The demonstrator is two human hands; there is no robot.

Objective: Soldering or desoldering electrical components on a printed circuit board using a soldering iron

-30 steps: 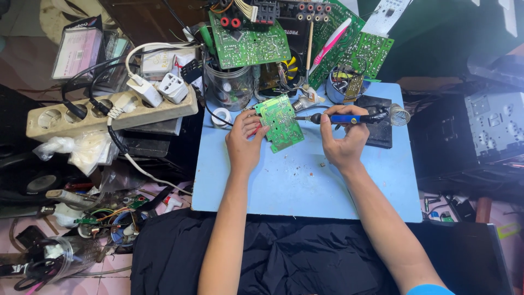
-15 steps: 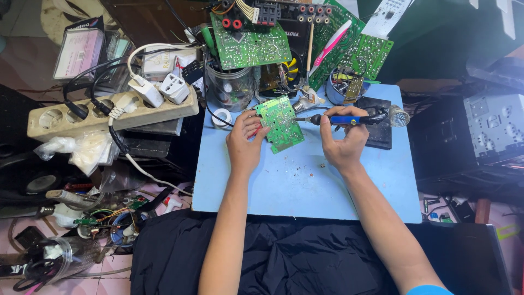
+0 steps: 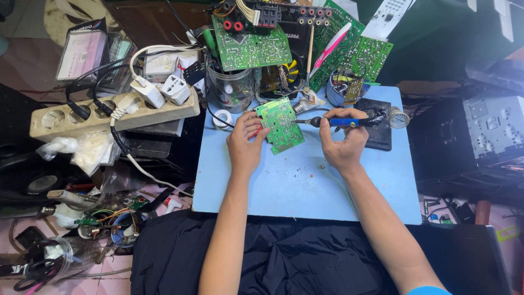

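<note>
The left hand [image 3: 245, 143] pinches the small green circuit board [image 3: 280, 124] by its left edge, tilting it above the blue mat [image 3: 305, 180]. The right hand [image 3: 343, 141] is clamped around the blue-handled soldering iron [image 3: 333, 122], its tip seemingly touching the board's right edge.

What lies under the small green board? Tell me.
The small green board rests on the blue mat, with the left hand gripping its left edge. The right hand brings a soldering iron to its right edge. The mat beneath it is hidden.
</note>
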